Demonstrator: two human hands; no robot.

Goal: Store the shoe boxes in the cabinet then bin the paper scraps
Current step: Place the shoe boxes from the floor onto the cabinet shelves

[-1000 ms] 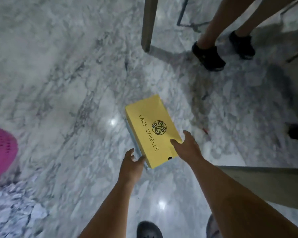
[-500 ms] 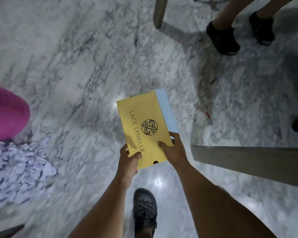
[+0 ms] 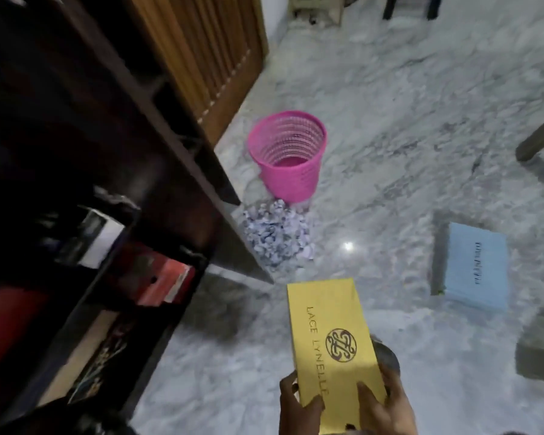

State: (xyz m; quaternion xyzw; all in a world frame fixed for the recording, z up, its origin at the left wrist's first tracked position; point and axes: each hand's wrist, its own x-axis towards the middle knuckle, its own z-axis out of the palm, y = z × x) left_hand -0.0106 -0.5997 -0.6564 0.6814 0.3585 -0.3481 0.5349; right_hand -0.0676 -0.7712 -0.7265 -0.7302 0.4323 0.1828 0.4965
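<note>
The dark cabinet [image 3: 113, 171] fills the left of the room, its shelves open toward the marble floor [image 3: 405, 127]. On those shelves I can make out a few boxes already sitting there, one red [image 3: 167, 282] and one pale [image 3: 101, 243], though whether they belong to this job I cannot tell. A slatted wooden door [image 3: 214, 54] stands behind it.

Out on the floor, a light blue shoe box [image 3: 476, 266] lies flat, well apart from the cabinet, so it looks not yet stored. The pink basket bin [image 3: 288, 158] stands upright near the cabinet's corner and looks empty, with the heap of paper scraps [image 3: 275, 235] just beside its base, untouched.

Closest to me, the person holds the yellow shoe box [image 3: 330, 346] in the air, near the lower shelves. The left hand [image 3: 296, 406] grips its near left edge, thumb over the lid; the right hand [image 3: 382, 409] clasps the near right corner the same way.

I judge the work is in its early part: this box to shelve, the blue one after, then all the scraps.
</note>
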